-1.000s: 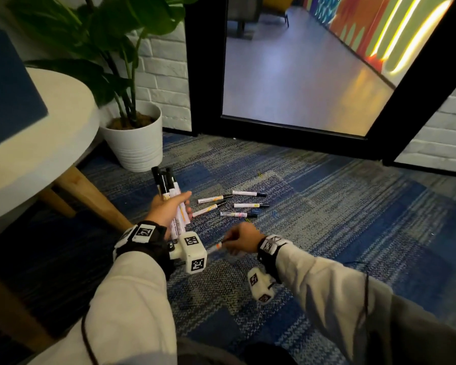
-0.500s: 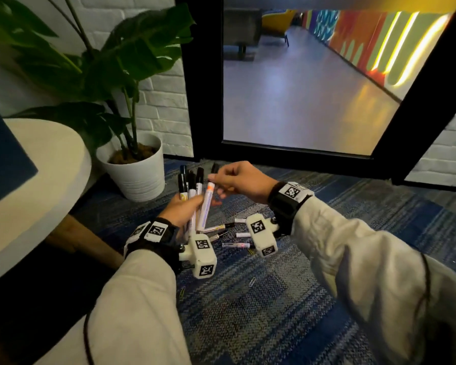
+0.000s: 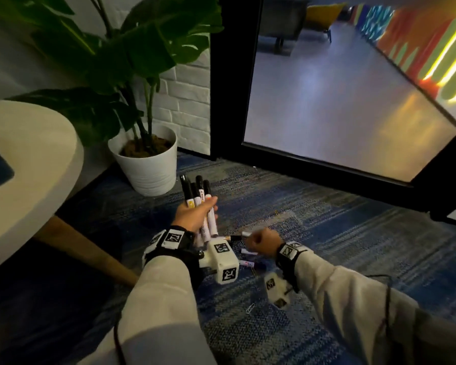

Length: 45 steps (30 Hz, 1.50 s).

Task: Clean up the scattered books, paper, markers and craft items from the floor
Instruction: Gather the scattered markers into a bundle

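My left hand holds a bundle of several white markers with black caps, upright above the blue carpet. My right hand is low over the carpet, its fingers closed around one more marker that points left. Under the hands lie two more markers, one white piece and one with a purple label, both partly hidden by the tracker block on my left wrist. A paper clip lies on the carpet nearer to me.
A white pot with a large green plant stands at the wall behind the markers. A round white table on wooden legs fills the left. A black-framed glass door runs across the back.
My right hand let go of a marker into the left hand's bundle, then dropped to the carpet and closed on another marker. The view tilted up slightly.
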Tool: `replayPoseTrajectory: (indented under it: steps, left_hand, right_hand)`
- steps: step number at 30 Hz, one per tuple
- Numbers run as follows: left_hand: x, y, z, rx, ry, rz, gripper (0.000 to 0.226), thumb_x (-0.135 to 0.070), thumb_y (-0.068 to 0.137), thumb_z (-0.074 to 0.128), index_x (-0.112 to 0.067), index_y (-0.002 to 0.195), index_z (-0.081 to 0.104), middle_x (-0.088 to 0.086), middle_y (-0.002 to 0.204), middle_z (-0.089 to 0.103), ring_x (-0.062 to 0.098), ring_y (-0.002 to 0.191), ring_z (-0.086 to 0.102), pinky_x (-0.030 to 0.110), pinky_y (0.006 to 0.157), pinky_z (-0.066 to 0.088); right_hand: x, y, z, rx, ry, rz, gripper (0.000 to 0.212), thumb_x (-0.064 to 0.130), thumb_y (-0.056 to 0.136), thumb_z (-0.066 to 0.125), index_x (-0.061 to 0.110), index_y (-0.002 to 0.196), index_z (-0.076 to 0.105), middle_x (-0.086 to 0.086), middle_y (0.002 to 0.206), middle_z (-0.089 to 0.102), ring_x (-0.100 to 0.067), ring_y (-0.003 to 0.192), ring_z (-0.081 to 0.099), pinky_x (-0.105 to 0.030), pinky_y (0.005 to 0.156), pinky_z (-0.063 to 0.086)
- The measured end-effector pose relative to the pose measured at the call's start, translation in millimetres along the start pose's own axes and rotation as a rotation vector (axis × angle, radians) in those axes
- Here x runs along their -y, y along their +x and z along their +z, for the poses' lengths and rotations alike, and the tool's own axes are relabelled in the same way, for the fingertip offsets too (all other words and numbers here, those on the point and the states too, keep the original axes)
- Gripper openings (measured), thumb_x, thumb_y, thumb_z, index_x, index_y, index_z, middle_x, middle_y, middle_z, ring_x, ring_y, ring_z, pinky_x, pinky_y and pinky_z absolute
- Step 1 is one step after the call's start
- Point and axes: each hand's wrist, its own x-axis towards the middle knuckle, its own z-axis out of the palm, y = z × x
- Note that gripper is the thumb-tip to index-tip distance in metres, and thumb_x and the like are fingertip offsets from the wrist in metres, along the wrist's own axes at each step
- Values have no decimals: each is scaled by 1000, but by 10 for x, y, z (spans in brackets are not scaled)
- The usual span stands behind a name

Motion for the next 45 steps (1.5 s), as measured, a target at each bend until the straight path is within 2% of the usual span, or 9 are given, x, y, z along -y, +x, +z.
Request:
replayPoseTrajectory:
  steps: [5,10,16,25,29,33,38,41,45]
  left_hand:
    - [74,-46,-404,-50,41,-30,17,-18,79,81,-17,87,67,10,92,71,24,86,69,40,89,54]
    - [47,-134,-395,-99,121,3,20,-3,80,78,-16,81,62,6,82,64,16,69,63,28,62,50]
    - [68,-311,-31,42,403,147,21,-18,74,86,-18,82,66,1,79,70,19,77,66,44,88,58]
    - [39,-622,-1,313,764,460,64,-49,67,83,-21,119,57,-2,116,66,15,110,61,42,96,49]
    - [0,-701,-19,220,561,440,37,-33,75,84,-27,106,65,-6,104,72,11,99,66,34,88,49]
    - [25,-671,-94,160,378,333,25,-17,79,82,-20,98,67,0,93,74,9,84,69,26,73,48]
    - [97,-529,-188,70,292,259,33,-9,81,78,-15,109,62,6,95,71,16,85,66,33,84,52]
    - [112,-434,-267,20,244,236,37,-13,79,80,-17,111,62,6,101,72,21,94,68,41,95,51]
    - [117,-353,-296,-6,193,198,22,-12,79,81,-20,96,68,5,95,74,24,94,71,44,96,53]
  right_hand:
    - [-634,-25,712,-49,-217,54,41,31,88,68,11,123,58,-16,121,56,-35,110,56,-33,87,42]
    - [-667,-65,798,-220,89,55,19,28,84,74,14,96,70,-8,97,67,-25,91,61,-27,74,40]
    - [-78,-452,189,-210,609,-177,23,32,87,73,9,92,76,-13,80,69,-8,67,58,-28,64,46]
    - [795,-1029,-895,-126,391,-388,27,31,96,62,9,82,70,5,62,58,-3,51,45,-20,54,36]
    - [963,-1010,-982,-88,388,-440,37,32,98,58,7,71,66,-6,64,64,-9,55,54,-21,60,44]
    - [785,-757,-800,36,726,-284,53,44,102,44,-2,93,69,-15,74,64,-19,62,58,-25,63,48]
    - [13,-140,-237,-8,344,228,31,23,100,52,5,124,60,-13,79,69,-21,60,65,-33,58,55]
    - [-276,32,58,76,-155,264,34,26,96,57,19,129,59,-17,123,63,-33,108,62,-38,85,55]
    - [-361,44,320,20,-100,246,36,30,97,57,14,129,57,-16,122,63,-36,105,65,-44,89,55]
